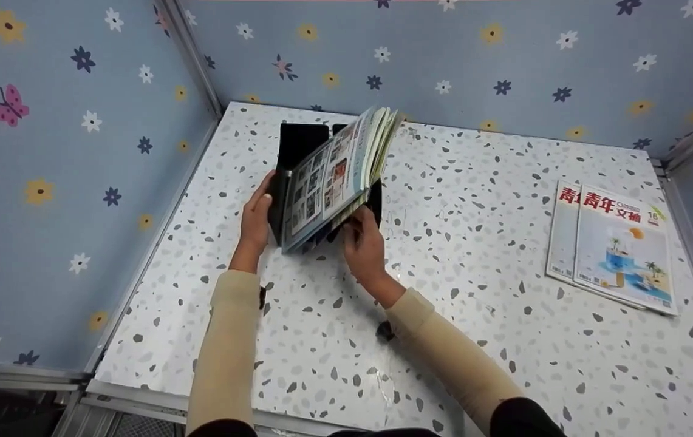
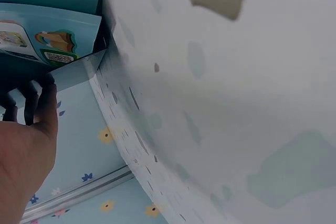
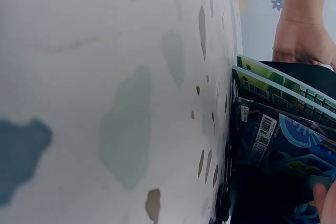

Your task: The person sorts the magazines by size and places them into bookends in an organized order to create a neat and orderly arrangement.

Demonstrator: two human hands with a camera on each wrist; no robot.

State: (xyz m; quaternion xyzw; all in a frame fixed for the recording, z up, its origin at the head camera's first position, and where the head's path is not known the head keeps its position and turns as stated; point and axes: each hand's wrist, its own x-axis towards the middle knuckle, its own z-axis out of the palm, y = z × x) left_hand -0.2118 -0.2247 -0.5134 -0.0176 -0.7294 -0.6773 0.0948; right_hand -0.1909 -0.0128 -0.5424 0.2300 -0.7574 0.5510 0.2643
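Note:
A black bookend stand (image 1: 302, 145) stands on the speckled table. Several magazines (image 1: 331, 176) lean in it, tilted to the right, with a light-blue picture cover facing up. My left hand (image 1: 254, 218) presses against the stand's outer left side; in the left wrist view its fingers (image 2: 46, 103) touch that panel below the teal covers (image 2: 63, 30). My right hand (image 1: 364, 246) is at the right of the stack with curled fingers, holding a magazine at its lower part. The right wrist view shows a dark blue magazine (image 3: 273, 135) beside green-covered ones (image 3: 268, 85), with my right fingertip (image 3: 321, 198) at its edge.
Two overlapping magazines (image 1: 622, 243) with red Chinese characters lie flat at the table's right. Flowered blue wall panels (image 1: 413, 54) border the table (image 1: 467, 255) at the back and both sides. A metal edge (image 1: 139, 406) runs along the front left.

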